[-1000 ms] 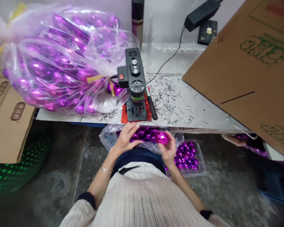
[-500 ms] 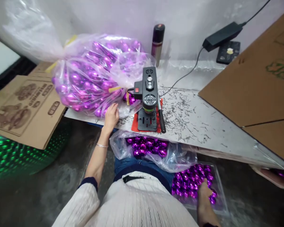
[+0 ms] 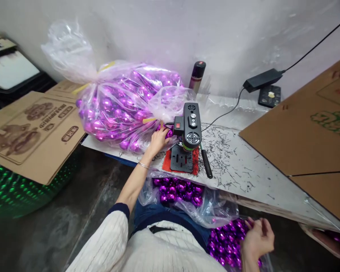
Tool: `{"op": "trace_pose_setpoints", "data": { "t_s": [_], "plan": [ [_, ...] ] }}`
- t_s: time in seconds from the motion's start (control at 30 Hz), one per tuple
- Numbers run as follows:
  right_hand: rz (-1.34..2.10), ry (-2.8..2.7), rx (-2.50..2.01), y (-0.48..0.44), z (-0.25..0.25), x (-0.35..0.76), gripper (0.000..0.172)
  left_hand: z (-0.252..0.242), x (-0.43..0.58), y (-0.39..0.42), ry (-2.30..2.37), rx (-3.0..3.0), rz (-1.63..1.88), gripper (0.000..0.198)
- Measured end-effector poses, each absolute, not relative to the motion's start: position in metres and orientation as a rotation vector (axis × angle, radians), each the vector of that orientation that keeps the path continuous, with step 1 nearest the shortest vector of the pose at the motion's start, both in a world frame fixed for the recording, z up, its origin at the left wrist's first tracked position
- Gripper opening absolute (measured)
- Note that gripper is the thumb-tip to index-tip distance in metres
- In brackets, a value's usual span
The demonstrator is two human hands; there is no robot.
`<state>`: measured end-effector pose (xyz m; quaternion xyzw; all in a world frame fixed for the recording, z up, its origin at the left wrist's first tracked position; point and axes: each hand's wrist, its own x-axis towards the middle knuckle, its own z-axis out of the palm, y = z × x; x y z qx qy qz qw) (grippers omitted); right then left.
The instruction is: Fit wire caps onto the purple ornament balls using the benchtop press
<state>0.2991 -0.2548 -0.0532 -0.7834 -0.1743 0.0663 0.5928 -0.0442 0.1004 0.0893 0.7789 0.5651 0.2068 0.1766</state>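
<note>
My left hand reaches into the mouth of a large clear bag of shiny purple balls on the table, its fingers curled among the balls beside a small black machine. What its fingers hold is hidden. My right hand hovers low on the right over a clear tray of purple balls, fingers spread and holding nothing. A second clear bag of purple balls rests in my lap under the table's front edge.
The white table is strewn with small dark metal bits. A cardboard sheet leans over its right side. A power adapter and a spray can stand at the back. A cardboard box sits at left.
My left hand moved right from the bag's underside into its mouth beside the machine. My right hand lifted off the tray of balls and opened. The view tilted up and back.
</note>
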Motion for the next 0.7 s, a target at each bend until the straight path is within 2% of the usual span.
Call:
{"op": "trace_pose_setpoints", "data": {
  "t_s": [0.07, 0.17, 0.3, 0.43, 0.6, 0.7],
  "plan": [
    [0.127, -0.348, -1.837, -0.242, -0.024, 0.283, 0.078, 0.089, -0.041, 0.104, 1.638, 2.099, 0.593, 0.046],
    [0.084, -0.472, -1.821, -0.218, 0.022, 0.259, 0.076, 0.086, -0.044, 0.102, 1.539, 1.853, 0.866, 0.051],
    [0.033, -0.668, -1.778, -0.194, 0.062, 0.233, 0.063, 0.082, -0.063, 0.076, 1.272, 1.267, 1.260, 0.060],
    [0.110, -0.847, -1.662, -0.179, 0.071, 0.207, 0.045, 0.083, -0.077, 0.029, 1.020, 0.785, 1.208, 0.070],
    [0.180, -1.179, -1.531, -0.171, 0.065, 0.171, 0.025, 0.079, -0.070, -0.011, 0.870, 0.490, 1.176, 0.053],
    [0.189, -1.313, -1.470, -0.174, 0.064, 0.155, 0.023, 0.071, -0.056, -0.017, 0.919, 0.460, 1.200, 0.047]
  ]
}}
